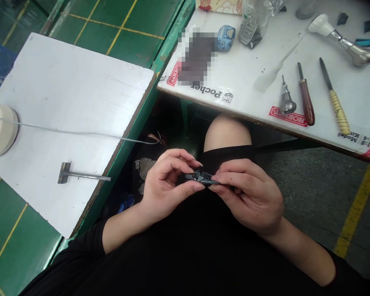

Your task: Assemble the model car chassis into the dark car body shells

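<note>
Above my lap, a small dark grey, jagged part [201, 176] with shiny bits is held between both hands; its exact kind is too small to make out. My left hand [169, 176] pinches its left end between thumb and fingers. From the other side, my right hand [249, 189] grips the right end with thumb and index finger, the remaining fingers curled in. Part of the piece is hidden behind the fingertips.
On the right-hand table lie a screwdriver [306, 96], a file with a wrapped handle [336, 100], a short awl-like tool [286, 96] and a white-and-metal handled tool [342, 41]. A small hammer [80, 174] rests on the white board [80, 102] at left, beside a cream round container [0, 129].
</note>
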A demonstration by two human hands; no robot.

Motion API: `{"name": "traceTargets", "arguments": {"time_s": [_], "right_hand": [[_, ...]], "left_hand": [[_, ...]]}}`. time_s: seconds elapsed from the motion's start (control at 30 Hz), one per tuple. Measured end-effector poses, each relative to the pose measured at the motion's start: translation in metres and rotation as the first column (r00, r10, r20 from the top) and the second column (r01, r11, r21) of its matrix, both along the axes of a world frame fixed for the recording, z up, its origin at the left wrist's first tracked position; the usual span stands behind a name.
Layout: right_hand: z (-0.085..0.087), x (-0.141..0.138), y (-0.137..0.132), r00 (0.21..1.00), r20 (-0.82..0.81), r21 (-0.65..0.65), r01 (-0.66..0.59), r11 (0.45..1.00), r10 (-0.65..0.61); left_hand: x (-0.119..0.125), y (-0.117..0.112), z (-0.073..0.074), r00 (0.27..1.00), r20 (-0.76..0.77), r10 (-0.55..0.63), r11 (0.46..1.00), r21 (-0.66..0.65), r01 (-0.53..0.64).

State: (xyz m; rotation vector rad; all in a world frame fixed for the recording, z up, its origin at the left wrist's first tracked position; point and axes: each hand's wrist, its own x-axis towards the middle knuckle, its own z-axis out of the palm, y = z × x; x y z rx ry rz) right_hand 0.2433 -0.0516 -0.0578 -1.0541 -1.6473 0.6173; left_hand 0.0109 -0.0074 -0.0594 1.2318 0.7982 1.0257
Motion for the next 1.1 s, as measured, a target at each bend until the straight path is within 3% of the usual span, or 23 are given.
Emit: {"name": "traceTargets", "arguments": {"time_s": [0.17, 0.37, 0.47, 0.63, 0.7, 0.77, 0.83, 0.9, 1.0, 1.1], "right_hand": [[-0.002, 0.001, 0.001, 1.0, 0.006, -0.011, 0.005, 1.0, -0.005], [-0.004, 0.002, 0.003, 1.0, -0.016, -0.106, -0.002, 0.994, 0.0], [-0.005, 0.001, 0.004, 0.996, -0.079, -0.248, 0.018, 0.969, -0.039], [-0.008, -0.003, 0.01, 0.977, -0.174, -0.473, 0.03, 0.881, -0.126], [-0.009, -0.004, 0.013, 0.98, -0.155, -0.496, 0.029, 0.868, -0.122], [-0.008, -0.004, 0.015, 0.99, -0.1, -0.449, 0.042, 0.892, -0.098], [-0.007, -0.004, 0.018, 0.997, -0.058, -0.337, 0.024, 0.941, -0.046], [-0.008, -0.001, 0.019, 0.999, -0.044, -0.195, -0.033, 0.98, 0.025], [-0.011, 0.005, 0.017, 0.993, -0.016, -0.014, -0.12, 0.993, 0.12], [-0.014, 0.012, 0.014, 0.986, 0.022, 0.103, -0.167, 0.981, 0.165]], "left_hand": [[0.0, 0.002, 0.002, 1.0, 0.011, -0.022, 0.998, -0.064, 0.023], [0.0, 0.004, 0.008, 0.998, 0.024, -0.066, 0.953, -0.295, 0.07], [0.002, 0.004, 0.009, 0.994, 0.068, -0.084, 0.89, -0.444, 0.106], [0.004, 0.006, 0.006, 0.986, 0.133, -0.104, 0.696, -0.698, 0.168], [0.004, 0.006, 0.002, 0.988, 0.131, -0.087, 0.662, -0.733, 0.156], [0.003, 0.007, -0.003, 0.989, 0.12, -0.084, 0.664, -0.734, 0.146], [0.002, 0.007, -0.005, 0.992, 0.1, -0.076, 0.712, -0.691, 0.125], [0.0, 0.008, -0.005, 0.996, 0.063, -0.058, 0.82, -0.567, 0.084], [-0.005, 0.012, 0.001, 0.999, -0.04, -0.037, 0.98, -0.196, 0.029], [-0.01, 0.017, 0.008, 0.99, -0.141, -0.018, 0.986, 0.161, 0.04]]}}
